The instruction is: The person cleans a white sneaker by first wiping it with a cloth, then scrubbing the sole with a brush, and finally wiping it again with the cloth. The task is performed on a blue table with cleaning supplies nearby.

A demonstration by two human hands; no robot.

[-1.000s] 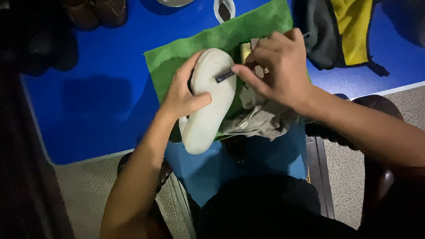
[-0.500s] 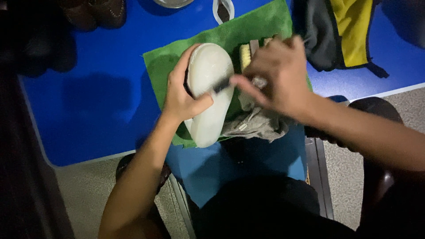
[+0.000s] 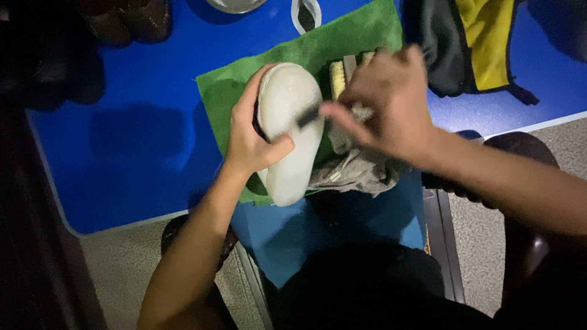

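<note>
A white shoe (image 3: 286, 131) is held sole-up over a green towel (image 3: 318, 46) on the blue table (image 3: 134, 128). It is gripped around its middle by the left hand (image 3: 247, 143), with the thumb pressed on the sole and the fingers curled round the far side. A small dark brush (image 3: 309, 116) is pinched in the right hand (image 3: 391, 104), and its end is laid on the sole.

The shoe is judged to be light, with a firm, smooth sole that could be slippery if wet. The narrow middle is thought the best place to hold it.

A grey cloth (image 3: 354, 171) is bunched just to the right of the shoe. A yellow and grey bag (image 3: 471, 43) lies far right.
</note>
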